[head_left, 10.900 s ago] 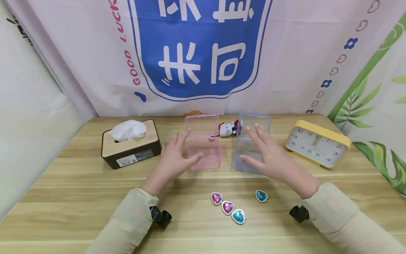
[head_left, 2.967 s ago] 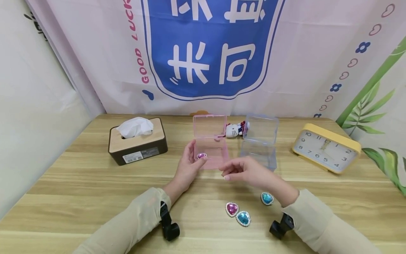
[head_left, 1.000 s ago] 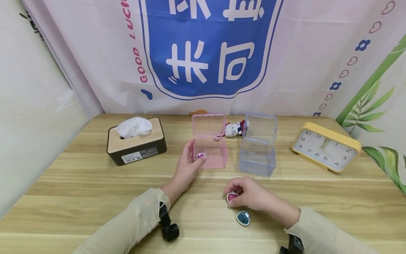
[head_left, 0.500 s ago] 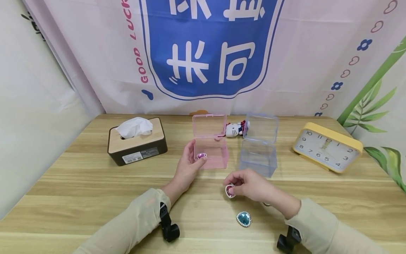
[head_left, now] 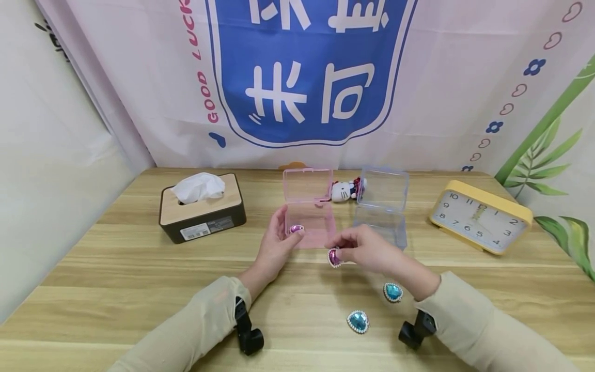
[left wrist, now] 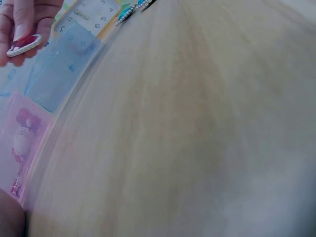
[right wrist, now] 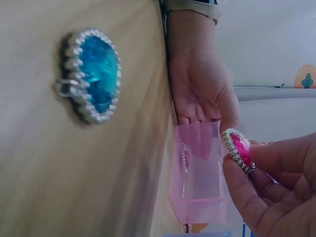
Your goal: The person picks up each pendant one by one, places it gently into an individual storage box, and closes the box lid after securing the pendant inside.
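Note:
My right hand (head_left: 369,251) pinches a pink heart-shaped gem (head_left: 334,257) with a silver beaded rim. It is above the table, just before the front right corner of the clear pink box (head_left: 318,235). My left hand (head_left: 274,249) holds that box at its left side, thumb toward the front. Another pink gem (right wrist: 184,158) lies inside, as the right wrist view shows. Two blue gems lie on the table: a right one (head_left: 393,292) and a nearer one (head_left: 358,321). Partly behind my right hand stands a clear blue box (head_left: 395,227), its lid raised.
The pink box's lid (head_left: 308,185) is raised too. A small cat-faced plush (head_left: 343,191) lies behind, between the boxes. On the left stands a tissue box (head_left: 202,209); on the right, a yellow clock (head_left: 481,216). A printed curtain (head_left: 162,103) hangs behind the table.
Since a second ago, my right hand has lifted the second pink gem and carried it toward the pink box. The right blue gem has come back into view. My left hand stays put.

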Demonstrator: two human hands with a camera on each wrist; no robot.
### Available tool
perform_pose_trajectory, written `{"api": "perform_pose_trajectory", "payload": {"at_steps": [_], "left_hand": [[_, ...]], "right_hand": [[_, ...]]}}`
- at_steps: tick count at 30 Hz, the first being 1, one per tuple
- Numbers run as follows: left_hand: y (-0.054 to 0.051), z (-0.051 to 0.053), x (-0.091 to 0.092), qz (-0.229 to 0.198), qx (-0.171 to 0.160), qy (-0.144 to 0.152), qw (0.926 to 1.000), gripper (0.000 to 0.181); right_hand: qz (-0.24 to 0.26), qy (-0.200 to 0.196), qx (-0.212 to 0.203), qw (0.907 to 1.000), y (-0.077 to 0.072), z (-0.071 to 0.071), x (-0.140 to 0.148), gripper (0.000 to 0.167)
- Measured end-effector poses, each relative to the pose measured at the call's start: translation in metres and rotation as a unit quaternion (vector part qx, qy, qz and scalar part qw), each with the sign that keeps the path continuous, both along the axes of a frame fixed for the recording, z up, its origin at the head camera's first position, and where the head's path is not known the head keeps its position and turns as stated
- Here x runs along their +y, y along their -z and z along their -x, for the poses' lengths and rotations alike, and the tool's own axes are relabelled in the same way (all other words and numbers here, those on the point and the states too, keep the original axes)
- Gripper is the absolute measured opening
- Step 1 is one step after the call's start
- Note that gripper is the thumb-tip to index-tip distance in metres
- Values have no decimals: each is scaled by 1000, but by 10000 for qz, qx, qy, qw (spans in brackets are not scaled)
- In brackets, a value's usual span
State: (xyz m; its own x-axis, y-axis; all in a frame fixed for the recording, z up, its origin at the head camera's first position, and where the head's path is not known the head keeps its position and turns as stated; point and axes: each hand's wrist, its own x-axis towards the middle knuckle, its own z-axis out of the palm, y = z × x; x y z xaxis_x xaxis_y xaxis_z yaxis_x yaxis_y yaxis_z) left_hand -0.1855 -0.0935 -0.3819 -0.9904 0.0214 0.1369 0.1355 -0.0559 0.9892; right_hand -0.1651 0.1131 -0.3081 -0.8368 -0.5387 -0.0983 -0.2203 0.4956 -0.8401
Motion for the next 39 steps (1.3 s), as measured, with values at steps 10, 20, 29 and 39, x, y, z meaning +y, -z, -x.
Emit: {"api": "perform_pose_trajectory", "payload": {"at_steps": [10,20,29,39], "left_hand": [[-1,0,1,116,-41,-26,9999,73],[0,1,0,187,70,35,9998,73],[2,1,-1,104,130,81,9998,71],[2,-1,-1,179,82,64,9998,70]], "right_hand": [[-13,198,246,9995,-12,23,-8,24],[172,248,713,9970,-13,45,-22,23],[-371,240,1129,9926,1,70,-39,23],[-1200,-493,1506,9801,4,83,-54,16]]}}
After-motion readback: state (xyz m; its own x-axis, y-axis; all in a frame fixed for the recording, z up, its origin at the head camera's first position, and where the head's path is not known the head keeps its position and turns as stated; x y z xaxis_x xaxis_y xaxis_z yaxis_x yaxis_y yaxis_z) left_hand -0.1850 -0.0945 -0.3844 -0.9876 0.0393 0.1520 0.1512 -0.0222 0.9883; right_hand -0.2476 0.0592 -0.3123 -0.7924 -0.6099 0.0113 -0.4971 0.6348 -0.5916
